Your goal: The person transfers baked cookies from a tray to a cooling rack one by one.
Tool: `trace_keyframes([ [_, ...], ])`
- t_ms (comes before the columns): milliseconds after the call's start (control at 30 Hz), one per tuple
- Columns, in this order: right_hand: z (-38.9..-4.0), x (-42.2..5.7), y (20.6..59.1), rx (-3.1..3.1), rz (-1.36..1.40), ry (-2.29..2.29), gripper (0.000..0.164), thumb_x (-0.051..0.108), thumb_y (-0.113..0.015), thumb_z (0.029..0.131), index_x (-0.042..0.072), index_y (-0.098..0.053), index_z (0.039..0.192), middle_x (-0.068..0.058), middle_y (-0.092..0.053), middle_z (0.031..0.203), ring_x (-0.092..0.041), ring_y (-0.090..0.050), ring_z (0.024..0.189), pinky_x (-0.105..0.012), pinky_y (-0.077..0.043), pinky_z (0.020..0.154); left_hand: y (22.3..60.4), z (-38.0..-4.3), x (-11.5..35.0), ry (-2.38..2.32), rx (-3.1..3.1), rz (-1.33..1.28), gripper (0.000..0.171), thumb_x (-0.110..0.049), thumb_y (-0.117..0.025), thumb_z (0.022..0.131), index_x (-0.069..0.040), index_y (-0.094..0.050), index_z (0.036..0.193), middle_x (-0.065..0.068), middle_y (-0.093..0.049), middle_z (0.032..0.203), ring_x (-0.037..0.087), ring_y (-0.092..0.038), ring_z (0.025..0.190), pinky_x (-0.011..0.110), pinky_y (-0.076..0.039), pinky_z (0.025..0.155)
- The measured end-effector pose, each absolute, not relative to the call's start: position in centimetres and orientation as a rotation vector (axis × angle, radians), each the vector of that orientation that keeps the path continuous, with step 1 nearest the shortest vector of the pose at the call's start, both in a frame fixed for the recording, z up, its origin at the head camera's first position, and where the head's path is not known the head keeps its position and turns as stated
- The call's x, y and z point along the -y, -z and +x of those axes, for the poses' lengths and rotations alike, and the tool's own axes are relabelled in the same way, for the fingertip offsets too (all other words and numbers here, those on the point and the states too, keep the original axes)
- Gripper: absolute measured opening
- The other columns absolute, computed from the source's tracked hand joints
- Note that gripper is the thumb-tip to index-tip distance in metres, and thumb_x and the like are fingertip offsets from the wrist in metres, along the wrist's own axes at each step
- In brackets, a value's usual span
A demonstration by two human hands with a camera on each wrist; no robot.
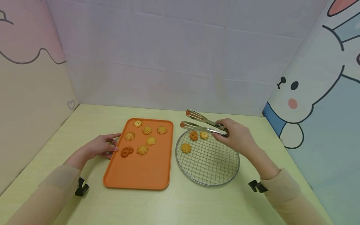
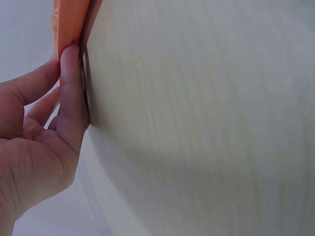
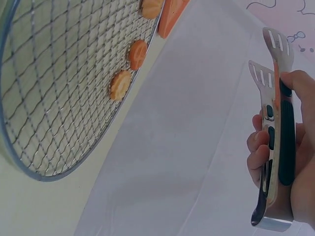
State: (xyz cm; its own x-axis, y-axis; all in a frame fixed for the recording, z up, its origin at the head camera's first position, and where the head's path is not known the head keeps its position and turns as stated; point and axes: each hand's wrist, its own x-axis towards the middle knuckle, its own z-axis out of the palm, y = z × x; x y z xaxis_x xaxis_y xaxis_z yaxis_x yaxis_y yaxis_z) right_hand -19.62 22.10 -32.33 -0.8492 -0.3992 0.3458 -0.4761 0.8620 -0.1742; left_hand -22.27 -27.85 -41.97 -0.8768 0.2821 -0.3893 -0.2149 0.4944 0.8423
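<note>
My left hand (image 1: 98,146) holds the left edge of an orange tray (image 1: 137,175), its fingertips against the rim in the left wrist view. Several cookies lie on the tray's far half, among them a pretzel-shaped cookie (image 1: 127,152) and a swirled cookie (image 1: 147,130). My right hand (image 1: 236,134) grips metal tongs (image 1: 197,127) with dark grips, raised above the far side of a round wire rack (image 1: 213,165). The tongs' slotted ends stand apart with nothing between them. On the rack lie a pretzel cookie (image 1: 193,135), a ring-shaped cookie (image 1: 204,135) and a flower-shaped cookie (image 1: 186,148).
Tray and rack lie side by side on a pale wooden table (image 1: 185,206), with a narrow gap between them. A white cloth (image 1: 174,62) hangs behind the table. Printed cartoon panels (image 1: 317,93) stand at both sides.
</note>
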Motion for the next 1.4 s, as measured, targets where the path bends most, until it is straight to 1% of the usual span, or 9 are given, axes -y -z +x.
trace_keyframes([
  [333, -18.7, -19.6, 31.8, 2.689, 0.736, -0.439, 0.044, 0.04, -0.068, 0.084, 0.012, -0.061, 0.118, -0.003, -0.063, 0.103, -0.01, -0.047, 0.061, -0.025, -0.039, 0.051, 41.9, -22.3, 27.8, -1.369, -2.256, 0.045, 0.075, -0.006, -0.062, 0.089, -0.004, -0.019, 0.15, 0.015, -0.043, 0.108, 0.016, -0.056, 0.075, 0.035, -0.058, 0.064],
  [600, -18.5, -17.3, 32.2, 2.653, 0.793, -0.527, 0.044, 0.039, -0.07, 0.083, 0.012, -0.061, 0.117, 0.001, -0.062, 0.099, -0.007, -0.043, 0.058, -0.023, -0.038, 0.049, 42.1, -22.2, 27.9, -1.381, -2.251, 0.046, 0.075, -0.006, -0.062, 0.09, -0.005, -0.019, 0.151, 0.016, -0.043, 0.109, 0.016, -0.057, 0.074, 0.035, -0.058, 0.064],
  [767, -18.6, -16.0, 32.6, 2.659, 0.837, -0.572, 0.044, 0.039, -0.069, 0.084, 0.013, -0.061, 0.118, 0.001, -0.062, 0.099, -0.006, -0.045, 0.059, -0.022, -0.041, 0.05, 42.1, -22.3, 28.0, -1.383, -2.246, 0.048, 0.075, -0.006, -0.062, 0.09, -0.005, -0.018, 0.151, 0.016, -0.043, 0.109, 0.016, -0.057, 0.072, 0.035, -0.058, 0.064],
  [900, -18.7, -14.9, 33.1, 2.687, 0.848, -0.581, 0.043, 0.039, -0.068, 0.085, 0.014, -0.06, 0.119, 0.002, -0.062, 0.099, -0.006, -0.044, 0.059, -0.021, -0.04, 0.049, 42.1, -22.4, 27.9, -1.381, -2.246, 0.049, 0.076, -0.007, -0.062, 0.09, -0.006, -0.018, 0.151, 0.016, -0.043, 0.109, 0.016, -0.057, 0.072, 0.035, -0.058, 0.064],
  [1100, -19.1, -13.3, 34.2, 2.661, 0.882, -0.537, 0.042, 0.041, -0.069, 0.084, 0.016, -0.062, 0.117, 0.006, -0.057, 0.085, -0.005, -0.039, 0.054, -0.02, -0.034, 0.045, 42.1, -22.4, 27.9, -1.386, -2.238, 0.049, 0.075, -0.006, -0.062, 0.09, -0.005, -0.018, 0.151, 0.016, -0.043, 0.11, 0.016, -0.058, 0.073, 0.035, -0.058, 0.065],
  [1200, -19.2, -12.5, 34.8, 2.66, 0.901, -0.521, 0.042, 0.042, -0.068, 0.084, 0.016, -0.062, 0.116, 0.007, -0.055, 0.082, -0.004, -0.038, 0.052, -0.018, -0.032, 0.043, 42.0, -22.4, 27.9, -1.382, -2.241, 0.049, 0.075, -0.006, -0.062, 0.09, -0.005, -0.018, 0.151, 0.016, -0.043, 0.11, 0.016, -0.058, 0.073, 0.035, -0.058, 0.065],
  [1400, -19.3, -11.0, 36.3, 2.684, 0.919, -0.555, 0.042, 0.043, -0.068, 0.084, 0.016, -0.062, 0.116, 0.005, -0.062, 0.096, -0.002, -0.044, 0.055, -0.017, -0.035, 0.042, 41.9, -22.3, 27.9, -1.377, -2.245, 0.045, 0.075, -0.006, -0.062, 0.09, -0.005, -0.018, 0.151, 0.015, -0.042, 0.109, 0.016, -0.057, 0.075, 0.035, -0.058, 0.065],
])
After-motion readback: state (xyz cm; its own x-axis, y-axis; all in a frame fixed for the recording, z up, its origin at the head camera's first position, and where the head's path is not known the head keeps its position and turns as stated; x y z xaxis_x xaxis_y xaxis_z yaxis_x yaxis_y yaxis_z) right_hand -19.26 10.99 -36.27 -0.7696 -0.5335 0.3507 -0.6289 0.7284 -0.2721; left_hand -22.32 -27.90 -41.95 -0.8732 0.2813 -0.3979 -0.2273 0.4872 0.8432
